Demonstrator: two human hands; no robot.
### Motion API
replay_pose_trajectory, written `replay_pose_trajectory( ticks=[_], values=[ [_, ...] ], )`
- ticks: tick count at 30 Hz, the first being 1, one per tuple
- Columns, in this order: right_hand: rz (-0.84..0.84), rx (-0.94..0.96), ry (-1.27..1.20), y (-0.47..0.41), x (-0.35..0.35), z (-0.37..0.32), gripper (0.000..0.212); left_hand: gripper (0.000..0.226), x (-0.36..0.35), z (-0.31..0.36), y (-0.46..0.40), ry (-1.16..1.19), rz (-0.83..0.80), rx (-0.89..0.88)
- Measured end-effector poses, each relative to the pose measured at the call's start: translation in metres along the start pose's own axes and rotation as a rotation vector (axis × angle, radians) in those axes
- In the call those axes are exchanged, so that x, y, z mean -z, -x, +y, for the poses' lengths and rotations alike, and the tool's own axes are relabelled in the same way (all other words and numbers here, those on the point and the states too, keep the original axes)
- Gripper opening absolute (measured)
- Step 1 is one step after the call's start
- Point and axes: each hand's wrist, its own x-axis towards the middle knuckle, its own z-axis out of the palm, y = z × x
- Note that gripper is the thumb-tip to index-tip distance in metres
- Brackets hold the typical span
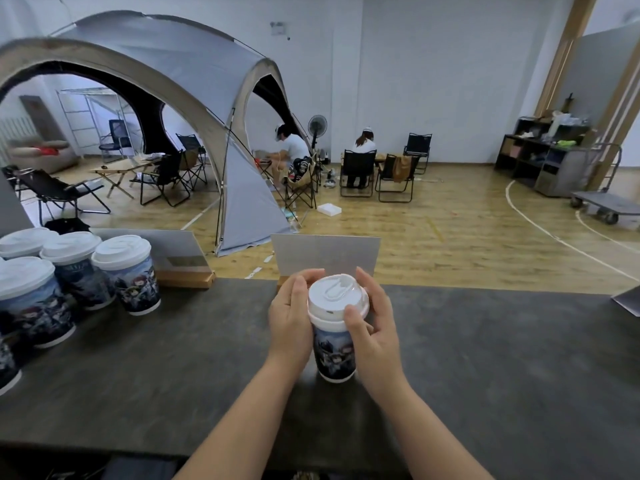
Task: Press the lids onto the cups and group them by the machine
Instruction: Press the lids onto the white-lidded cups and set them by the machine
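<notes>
Both your hands cup the lid (337,299) on the cup (335,355): left hand (291,318) curled round its rim, right hand (372,323) thumb pressing. It looks unseated; press evenly, then carry it left to the lidded cups (126,271).

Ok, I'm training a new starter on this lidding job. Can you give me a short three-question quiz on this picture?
1. True or false: both hands are on the cup in the middle of the counter.
2. The lidded cups stand grouped at: A) the counter's left, B) its right, C) the floor.
3. Fill in: the right hand's thumb presses the white ____.

Key: 1 true, the left hand included; 2 A; 3 lid.
</notes>
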Motion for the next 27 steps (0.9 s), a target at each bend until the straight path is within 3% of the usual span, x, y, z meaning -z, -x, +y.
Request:
replay_pose_trajectory(
  ticks=[3,6,15,27],
  values=[
    [0.031,0.026,0.109,0.001,0.001,0.007,0.051,0.034,-0.001,-0.007,0.0,-0.117,0.127,-0.033],
    [0.029,0.046,0.146,0.002,0.0,0.012,0.048,0.032,-0.01,-0.008,0.018,-0.008,0.07,-0.037],
    [0.173,0.08,-0.071,-0.018,-0.024,0.032,0.033,0.039,-0.028,-0.029,0.016,0.114,0.206,-0.144],
    [0.248,0.056,-0.021,-0.02,-0.029,0.03,0.026,0.04,-0.024,-0.028,0.009,0.149,0.13,-0.106]
  ],
)
